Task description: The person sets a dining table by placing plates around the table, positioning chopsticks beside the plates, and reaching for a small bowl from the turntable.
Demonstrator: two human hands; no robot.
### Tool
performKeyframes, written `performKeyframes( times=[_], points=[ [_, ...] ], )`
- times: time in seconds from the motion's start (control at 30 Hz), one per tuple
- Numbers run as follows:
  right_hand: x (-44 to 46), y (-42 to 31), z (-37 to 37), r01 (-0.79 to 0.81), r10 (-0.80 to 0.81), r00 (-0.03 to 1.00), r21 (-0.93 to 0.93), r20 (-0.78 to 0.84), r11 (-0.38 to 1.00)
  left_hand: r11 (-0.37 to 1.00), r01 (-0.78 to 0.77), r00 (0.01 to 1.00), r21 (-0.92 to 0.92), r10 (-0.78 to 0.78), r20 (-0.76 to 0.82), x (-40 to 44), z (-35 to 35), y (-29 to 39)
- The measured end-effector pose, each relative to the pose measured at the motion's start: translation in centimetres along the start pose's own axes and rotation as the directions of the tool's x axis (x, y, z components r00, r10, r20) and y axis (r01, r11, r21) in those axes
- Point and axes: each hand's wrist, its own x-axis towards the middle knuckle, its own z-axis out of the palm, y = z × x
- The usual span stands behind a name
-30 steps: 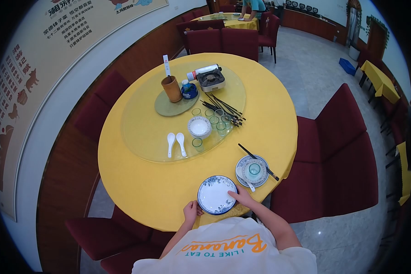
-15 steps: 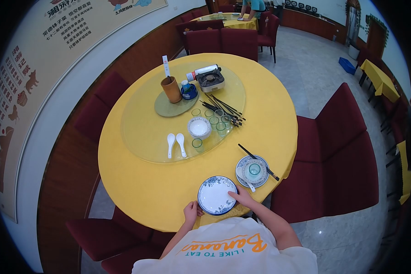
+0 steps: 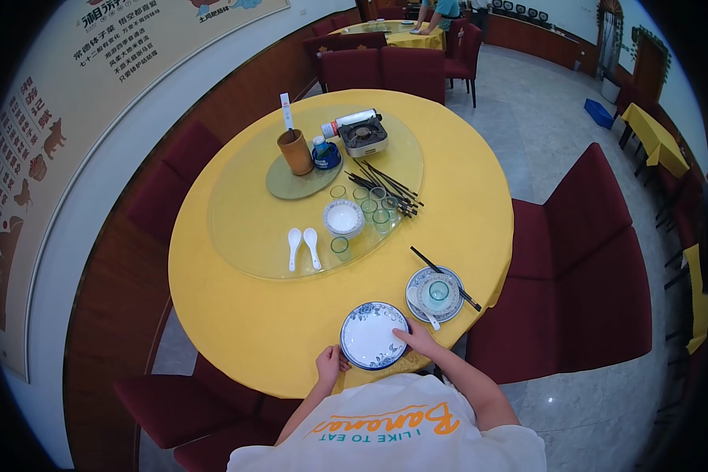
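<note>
A white plate with a blue floral rim [image 3: 374,336] is at the near edge of the round yellow table [image 3: 252,330]; it may be a stack. My right hand [image 3: 418,338] grips its right side, thumb on top. At the plate's lower left rests my left hand [image 3: 332,365], fingers curled; whether it grips the rim is hidden. Right of the plate, a place setting [image 3: 435,296] holds a bowl, a glass, a white spoon and black chopsticks [image 3: 466,297].
On the glass turntable [image 3: 252,228] are bowls [image 3: 344,218], two white spoons [image 3: 294,248], several glasses [image 3: 381,220], loose chopsticks [image 3: 393,189], a wooden holder [image 3: 295,153] and a portable stove [image 3: 363,137]. A dark red chair [image 3: 582,275] stands right. Another person [image 3: 442,12] is far back.
</note>
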Motion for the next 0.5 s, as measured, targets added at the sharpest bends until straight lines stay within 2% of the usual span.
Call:
performKeyframes(
  times=[0.13,0.3,0.5],
  points=[
    [-0.2,-0.5,-0.1,-0.006,0.006,1.0,0.017,0.011,1.0,0.999,0.008,1.0,0.038,-0.008,0.019,-0.2,0.1,0.5],
    [-0.7,-1.4,-0.3,-0.03,0.028,0.999,0.059,0.034,0.998,1.0,0.012,1.0,-0.005,-0.012,0.004,-0.2,0.1,0.2],
    [0.2,0.5,0.1,0.052,-0.051,0.999,0.014,-0.012,0.999,1.0,0.004,1.0,-0.01,-0.004,-0.002,-0.3,0.1,0.4]
  ],
)
